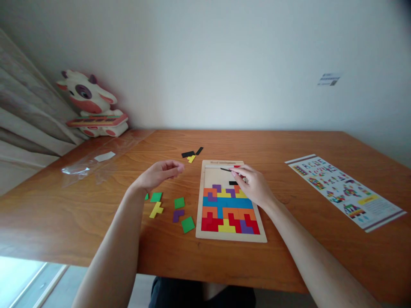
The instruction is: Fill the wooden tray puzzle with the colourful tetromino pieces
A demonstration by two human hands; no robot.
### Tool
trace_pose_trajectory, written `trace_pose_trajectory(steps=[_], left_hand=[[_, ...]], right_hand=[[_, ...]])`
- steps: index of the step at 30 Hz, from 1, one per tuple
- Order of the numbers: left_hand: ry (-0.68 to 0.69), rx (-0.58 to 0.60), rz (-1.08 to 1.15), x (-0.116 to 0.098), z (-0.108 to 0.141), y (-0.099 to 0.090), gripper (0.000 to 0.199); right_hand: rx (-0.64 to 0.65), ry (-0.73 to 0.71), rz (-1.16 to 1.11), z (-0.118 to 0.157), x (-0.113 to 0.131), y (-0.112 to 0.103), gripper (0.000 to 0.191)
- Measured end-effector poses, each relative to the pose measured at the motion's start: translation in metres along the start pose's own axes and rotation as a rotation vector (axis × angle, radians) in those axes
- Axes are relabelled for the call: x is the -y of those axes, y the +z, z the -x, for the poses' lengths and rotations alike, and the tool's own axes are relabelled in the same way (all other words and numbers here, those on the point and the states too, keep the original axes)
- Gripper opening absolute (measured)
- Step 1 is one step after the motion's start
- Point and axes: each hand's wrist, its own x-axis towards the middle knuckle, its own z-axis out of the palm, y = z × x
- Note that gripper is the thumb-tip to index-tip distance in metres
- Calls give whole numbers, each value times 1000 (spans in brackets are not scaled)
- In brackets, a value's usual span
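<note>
Right hand (252, 184) holds black piece (225, 170) over puzzle board (229, 234)

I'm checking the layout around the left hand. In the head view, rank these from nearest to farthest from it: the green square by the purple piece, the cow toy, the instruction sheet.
From the left hand:
1. Green square, just below it on the table.
2. Cow toy, back left corner by the wall.
3. Instruction sheet, far right, beyond the puzzle board.
</note>
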Motion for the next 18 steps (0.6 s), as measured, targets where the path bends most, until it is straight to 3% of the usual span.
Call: trace_pose_trajectory(steps=[2, 6, 8, 11, 15, 18], left_hand=[[-32, 79, -175, 0, 5, -8, 33], [28, -11, -280, -1, 9, -10, 36], [22, 31, -322, -2, 12, -11, 37], [-82, 150, -522, -6, 26, -19, 37], [-252, 184, -871, -13, 54, -31, 35], [-290, 182, -1032, -20, 71, -30, 31]], right_hand=[[8, 0, 12, 0, 1, 0, 28], [30, 11, 21, 1, 1, 0, 28], [28, 19, 18, 1, -1, 1, 28], [-12, 28, 37, 1, -6, 2, 29], [-70, 49, 45, 0, -13, 3, 30], [-76, 77, 51, -1, -12, 2, 31]])
